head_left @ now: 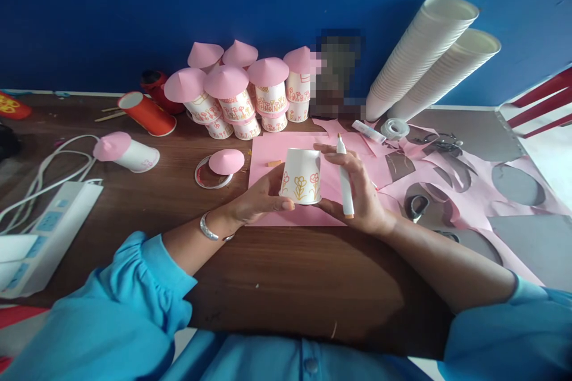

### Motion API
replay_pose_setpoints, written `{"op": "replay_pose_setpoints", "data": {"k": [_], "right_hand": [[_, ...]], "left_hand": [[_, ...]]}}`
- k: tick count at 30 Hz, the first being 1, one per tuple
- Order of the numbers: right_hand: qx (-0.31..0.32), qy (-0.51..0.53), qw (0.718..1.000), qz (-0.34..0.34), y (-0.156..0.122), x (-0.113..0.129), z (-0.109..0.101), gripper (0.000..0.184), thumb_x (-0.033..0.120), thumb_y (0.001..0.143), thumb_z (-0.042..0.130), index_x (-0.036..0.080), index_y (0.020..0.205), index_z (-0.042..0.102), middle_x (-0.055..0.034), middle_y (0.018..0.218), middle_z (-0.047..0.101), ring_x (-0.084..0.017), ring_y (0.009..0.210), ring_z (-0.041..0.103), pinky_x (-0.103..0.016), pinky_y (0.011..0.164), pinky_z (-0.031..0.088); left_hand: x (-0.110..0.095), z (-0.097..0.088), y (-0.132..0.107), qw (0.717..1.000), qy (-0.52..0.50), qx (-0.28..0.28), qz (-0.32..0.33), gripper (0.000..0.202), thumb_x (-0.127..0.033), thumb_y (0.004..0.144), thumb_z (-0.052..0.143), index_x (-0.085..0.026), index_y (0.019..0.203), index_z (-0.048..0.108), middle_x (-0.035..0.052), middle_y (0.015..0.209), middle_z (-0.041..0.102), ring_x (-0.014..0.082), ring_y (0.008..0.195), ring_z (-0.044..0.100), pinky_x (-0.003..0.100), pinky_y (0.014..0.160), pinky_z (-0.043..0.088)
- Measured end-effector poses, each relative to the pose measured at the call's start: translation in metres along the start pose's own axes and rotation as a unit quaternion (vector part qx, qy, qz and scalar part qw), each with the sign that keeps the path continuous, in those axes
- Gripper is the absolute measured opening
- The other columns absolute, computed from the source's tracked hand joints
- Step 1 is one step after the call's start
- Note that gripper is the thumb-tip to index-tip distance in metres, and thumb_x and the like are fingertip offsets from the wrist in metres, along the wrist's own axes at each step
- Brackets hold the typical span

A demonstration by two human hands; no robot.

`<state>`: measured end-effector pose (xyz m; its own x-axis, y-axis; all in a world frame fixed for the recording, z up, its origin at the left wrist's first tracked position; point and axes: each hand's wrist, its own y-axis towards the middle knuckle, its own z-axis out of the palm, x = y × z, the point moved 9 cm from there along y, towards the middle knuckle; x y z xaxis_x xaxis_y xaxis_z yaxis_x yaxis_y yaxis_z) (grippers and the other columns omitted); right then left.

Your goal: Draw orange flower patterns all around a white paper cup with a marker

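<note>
My left hand (259,199) grips the rim of an upside-down white paper cup (302,175) drawn with orange and pink flowers. My right hand (357,190) touches the cup's other side with its fingertips and has a white marker (344,181) held across the fingers, tip pointing away from me. The cup stands over a pink paper sheet (268,158) on the brown table. A pink paper cone (226,161) lies on a ring just left of the sheet.
Several decorated cups with pink cone tops (241,92) stand at the back. Two long stacks of white cups (429,53) lean at the right. Pink paper scraps, scissors (417,207) and a tape roll (395,128) lie right; a power strip (49,232) and red cups (147,113) left.
</note>
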<state>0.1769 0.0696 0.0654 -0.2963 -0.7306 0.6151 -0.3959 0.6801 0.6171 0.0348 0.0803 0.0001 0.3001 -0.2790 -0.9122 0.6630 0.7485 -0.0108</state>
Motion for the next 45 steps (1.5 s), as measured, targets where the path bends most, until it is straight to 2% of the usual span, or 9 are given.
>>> {"op": "replay_pose_setpoints", "data": {"k": [5, 15, 20, 25, 28, 33, 38, 41, 45], "right_hand": [[-0.001, -0.009, 1.0, 0.002, 0.0, 0.0, 0.0, 0.07, 0.035, 0.087, 0.082, 0.033, 0.145, 0.043, -0.0128, 0.152, 0.058, -0.037, 0.142, 0.055, -0.061, 0.114, 0.049], [0.002, -0.011, 1.0, -0.001, 0.0, -0.001, 0.001, 0.072, 0.035, 0.088, 0.082, 0.032, 0.147, 0.04, -0.0151, 0.153, 0.057, -0.036, 0.145, 0.055, -0.061, 0.117, 0.047], [0.007, 0.003, 1.0, 0.0, -0.002, -0.005, 0.003, 0.072, 0.038, 0.089, 0.081, 0.031, 0.148, 0.041, -0.016, 0.153, 0.057, -0.037, 0.144, 0.055, -0.063, 0.117, 0.045], [0.021, 0.006, 1.0, 0.001, -0.004, -0.007, 0.006, 0.073, 0.04, 0.089, 0.081, 0.03, 0.148, 0.041, -0.0169, 0.155, 0.056, -0.037, 0.143, 0.056, -0.062, 0.114, 0.048], [0.021, -0.002, 1.0, 0.006, -0.004, -0.007, 0.006, 0.072, 0.039, 0.089, 0.081, 0.031, 0.148, 0.04, -0.0162, 0.154, 0.056, -0.037, 0.142, 0.056, -0.063, 0.115, 0.047], [0.009, -0.032, 0.999, -0.006, -0.001, -0.003, 0.003, 0.074, 0.038, 0.089, 0.081, 0.032, 0.149, 0.039, -0.0164, 0.15, 0.059, -0.038, 0.138, 0.059, -0.064, 0.113, 0.049], [-0.008, -0.073, 0.997, -0.024, 0.0, 0.0, 0.001, 0.079, 0.037, 0.089, 0.081, 0.033, 0.154, 0.036, -0.0156, 0.149, 0.06, -0.039, 0.134, 0.061, -0.063, 0.106, 0.054], [-0.019, -0.076, 0.997, -0.021, 0.0, 0.0, -0.001, 0.082, 0.039, 0.087, 0.082, 0.033, 0.154, 0.035, -0.0157, 0.148, 0.06, -0.039, 0.133, 0.062, -0.063, 0.107, 0.053], [-0.029, -0.042, 0.999, -0.019, 0.001, 0.002, -0.004, 0.079, 0.043, 0.087, 0.082, 0.034, 0.152, 0.038, -0.0153, 0.149, 0.06, -0.039, 0.135, 0.06, -0.063, 0.11, 0.05]], "left_hand": [[0.0, -0.006, 0.001, 0.999, 0.023, -0.031, 0.022, 0.077, -0.044, 0.071, 0.092, -0.025, 0.138, 0.059, 0.0134, 0.135, 0.068, 0.0329, 0.124, 0.064, 0.045, 0.101, 0.05], [0.0, -0.004, 0.001, 0.999, 0.016, -0.032, 0.003, 0.068, -0.044, 0.076, 0.088, -0.022, 0.135, 0.062, 0.0155, 0.134, 0.069, 0.0321, 0.121, 0.065, 0.045, 0.104, 0.048], [0.002, -0.007, 0.0, 0.999, 0.013, -0.043, 0.003, 0.075, -0.043, 0.069, 0.093, -0.024, 0.135, 0.063, 0.013, 0.129, 0.071, 0.0319, 0.119, 0.065, 0.044, 0.1, 0.049], [0.005, -0.006, -0.001, 1.0, 0.017, -0.014, -0.003, 0.083, -0.044, 0.07, 0.093, -0.027, 0.143, 0.058, 0.0114, 0.126, 0.071, 0.0316, 0.118, 0.065, 0.042, 0.097, 0.05], [0.003, -0.001, -0.001, 1.0, 0.02, 0.005, 0.001, 0.084, -0.045, 0.073, 0.091, -0.027, 0.146, 0.056, 0.0131, 0.134, 0.069, 0.0336, 0.124, 0.063, 0.045, 0.102, 0.049], [-0.001, -0.006, 0.0, 0.997, 0.058, -0.04, 0.018, 0.084, -0.04, 0.068, 0.094, -0.027, 0.142, 0.058, 0.0132, 0.143, 0.064, 0.0348, 0.133, 0.058, 0.043, 0.105, 0.048], [0.002, -0.017, 0.0, 0.992, 0.088, -0.087, 0.032, 0.072, -0.036, 0.072, 0.092, -0.025, 0.136, 0.061, 0.0118, 0.135, 0.067, 0.0322, 0.126, 0.061, 0.043, 0.103, 0.05], [0.006, -0.015, 0.001, 0.996, 0.056, -0.065, 0.024, 0.064, -0.039, 0.08, 0.086, -0.024, 0.137, 0.061, 0.0127, 0.133, 0.069, 0.0318, 0.125, 0.064, 0.046, 0.106, 0.049], [0.003, -0.002, 0.001, 1.0, -0.015, -0.008, 0.006, 0.061, -0.04, 0.085, 0.081, -0.025, 0.14, 0.06, 0.0149, 0.136, 0.07, 0.0327, 0.129, 0.064, 0.049, 0.11, 0.049]]}}
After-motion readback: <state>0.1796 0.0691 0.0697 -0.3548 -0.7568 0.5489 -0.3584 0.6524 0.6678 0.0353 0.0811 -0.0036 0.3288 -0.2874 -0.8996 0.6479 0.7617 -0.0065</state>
